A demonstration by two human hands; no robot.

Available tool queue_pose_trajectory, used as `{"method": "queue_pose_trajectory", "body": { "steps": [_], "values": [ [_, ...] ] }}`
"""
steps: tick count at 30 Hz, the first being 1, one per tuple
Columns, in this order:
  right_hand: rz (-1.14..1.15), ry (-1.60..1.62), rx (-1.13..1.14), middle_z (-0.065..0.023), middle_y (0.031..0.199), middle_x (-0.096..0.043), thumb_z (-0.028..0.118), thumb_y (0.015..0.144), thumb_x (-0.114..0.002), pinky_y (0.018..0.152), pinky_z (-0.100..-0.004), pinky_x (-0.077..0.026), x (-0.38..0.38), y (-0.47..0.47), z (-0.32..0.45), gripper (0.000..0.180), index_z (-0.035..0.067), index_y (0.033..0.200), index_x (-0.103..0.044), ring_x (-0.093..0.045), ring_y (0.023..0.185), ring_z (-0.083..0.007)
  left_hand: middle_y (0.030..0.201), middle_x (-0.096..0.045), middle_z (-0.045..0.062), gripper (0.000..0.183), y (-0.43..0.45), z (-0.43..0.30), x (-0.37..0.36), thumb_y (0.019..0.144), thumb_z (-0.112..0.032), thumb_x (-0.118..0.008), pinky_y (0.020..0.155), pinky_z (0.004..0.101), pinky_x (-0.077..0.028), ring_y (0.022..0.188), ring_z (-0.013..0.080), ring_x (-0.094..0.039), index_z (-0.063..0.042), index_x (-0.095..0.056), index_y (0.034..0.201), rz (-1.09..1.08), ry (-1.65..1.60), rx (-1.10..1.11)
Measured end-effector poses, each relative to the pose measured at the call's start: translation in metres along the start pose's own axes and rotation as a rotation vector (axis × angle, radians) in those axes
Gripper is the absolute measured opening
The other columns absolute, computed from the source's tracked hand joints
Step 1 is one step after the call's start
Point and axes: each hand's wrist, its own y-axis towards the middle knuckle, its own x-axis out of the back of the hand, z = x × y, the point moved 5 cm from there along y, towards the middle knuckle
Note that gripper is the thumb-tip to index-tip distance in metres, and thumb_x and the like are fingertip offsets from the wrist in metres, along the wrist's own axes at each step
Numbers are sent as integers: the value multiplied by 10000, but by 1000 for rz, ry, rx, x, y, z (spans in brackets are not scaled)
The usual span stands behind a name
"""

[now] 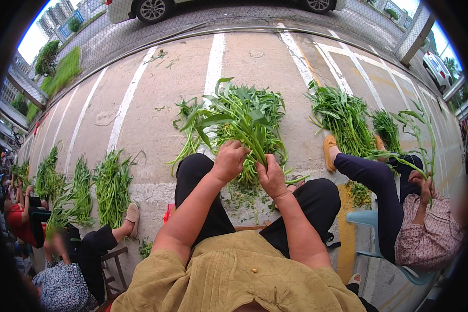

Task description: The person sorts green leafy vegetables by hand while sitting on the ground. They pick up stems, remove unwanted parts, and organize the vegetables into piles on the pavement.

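My right hand [272, 176] grips a bunch of water spinach [253, 134] by its thick green stems, with the leaves fanning up and to the left. Close against the left side of that bunch is my left hand [231, 160], its fingers curled and pinched together. Whether a leaf or stem is between those fingertips is hidden. Beyond and beneath both hands lies a large heap of water spinach [253, 97] on the concrete. Trimmed leaf scraps [243, 199] are scattered between my feet, and a few cut stems stick out beside my right wrist.
To the right, a person [425, 234] on a blue plastic stool [368, 218] holds stalks near another greens pile [341, 117]. At left, a seated person [70, 280] works by several bundles [113, 187]. A chain-link fence [234, 15] and parked car [121, 9] stand ahead.
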Motion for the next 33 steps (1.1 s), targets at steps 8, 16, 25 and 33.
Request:
{"method": "queue_pose_trajectory", "body": {
  "steps": [8, 16, 25, 33],
  "values": [
    [7, 18, -5, -173, 782, -566, 211, 858, -531, 621, -407, -433, 0, 1, 0, 204, 48, 960, -466, -553, 718, -366, 785, -554, 74, 55, -1, 3, -2, 743, -101, -587, 715, 386, -402, 825, 273, -527, -75, -626, 771, 29, 16, 30],
    [-6, 21, 16, -173, 772, -569, 211, 858, -530, 617, -410, -432, 0, 0, -1, 202, 47, 958, -466, -556, 718, -369, 786, -534, 113, 48, -1, -1, 1, 730, -41, -583, 724, 397, -417, 811, 312, -517, -48, -575, 777, 16, -44, 14],
    [39, 2, -15, -174, 763, -571, 221, 859, -532, 601, -415, -430, -2, 0, -2, 206, 49, 951, -467, -559, 710, -368, 771, -556, 110, 80, -5, 4, -6, 746, -50, -569, 692, 375, -444, 769, 264, -543, -20, -605, 810, -45, -2, 79],
    [-4, 63, -54, -166, 769, -575, 231, 869, -529, 609, -390, -430, 0, 1, -2, 215, 39, 954, -480, -557, 700, -346, 719, -582, 8, 100, -17, 65, -18, 801, -58, -520, 524, 202, -424, 587, 71, -526, -24, -607, 837, -266, -993, 936]
  ]
}}
